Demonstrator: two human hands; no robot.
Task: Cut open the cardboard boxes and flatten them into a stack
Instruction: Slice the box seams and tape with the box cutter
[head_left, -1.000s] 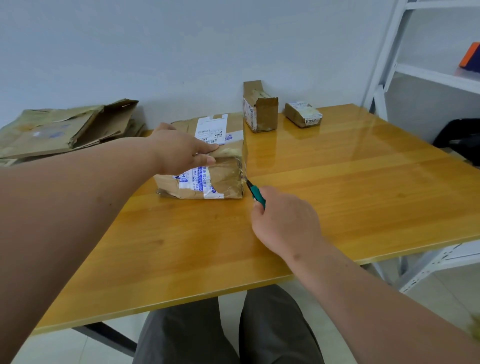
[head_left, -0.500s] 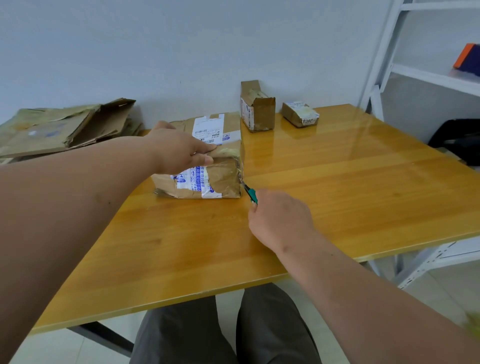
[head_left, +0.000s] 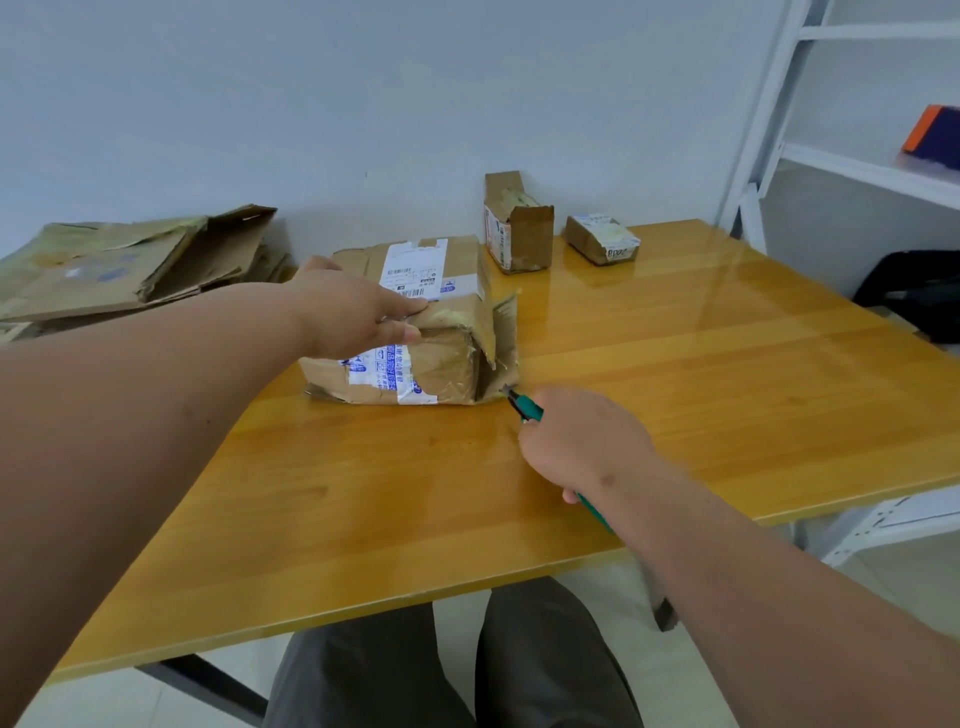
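At the far left, beside the tabletop (head_left: 363, 519), lies a pile of flattened cardboard (head_left: 130, 260), the stack the task is building. Right of it, toward the far middle of the tabletop, sits the taped parcel box (head_left: 415, 332) being worked on, its long axis running left to right. The left hand (head_left: 358, 312) rests on the box's near top edge, fingers fairly straight and pressing down to steady it rather than curling round anything. The box's right end has sprung open, a torn flap (head_left: 506, 322) standing outward.

Just right of and nearer than that open corner is the green utility knife (head_left: 527, 408), its tip pointing far-left at the box's lower right corner, very close to it though contact cannot be confirmed. The right hand (head_left: 582, 441) has its grip clamped round the knife handle. So the box lies far-left of the blade, and the right hand is the nearer one for the next cut, probably along a remaining taped seam.

Farther right, near the wall, stand an opened upright small box (head_left: 519, 228) and a low small sealed box (head_left: 602, 239), both apparently untouched.
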